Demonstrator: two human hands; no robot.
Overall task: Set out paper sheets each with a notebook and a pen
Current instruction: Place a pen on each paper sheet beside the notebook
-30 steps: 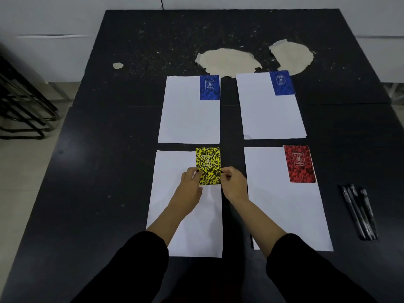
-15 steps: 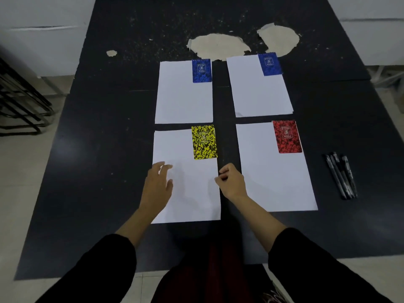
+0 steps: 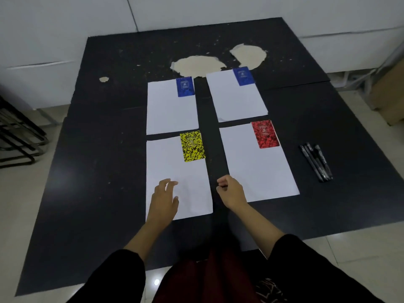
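Note:
Four white paper sheets lie in a two-by-two grid on the black table (image 3: 105, 149). The near left sheet (image 3: 170, 182) carries a yellow notebook (image 3: 192, 146) at its top right corner. A red notebook (image 3: 265, 134) sits on the near right sheet (image 3: 255, 171). Each far sheet holds a blue notebook (image 3: 185, 86) (image 3: 243, 76). Several black pens (image 3: 316, 162) lie together on the table, right of the near right sheet. My left hand (image 3: 164, 199) hovers over the near left sheet, fingers relaxed, holding nothing. My right hand (image 3: 230, 191) hangs loosely curled between the near sheets, empty.
The table's surface has pale peeled patches (image 3: 197, 65) at the back. A black metal rack (image 3: 17, 136) stands on the floor to the left. A cardboard box (image 3: 389, 92) sits on the floor at the right. White walls lie behind.
Both hands let go of the yellow notebook and drew back toward me. The notebook stays at the sheet's top right corner. The camera pulled back.

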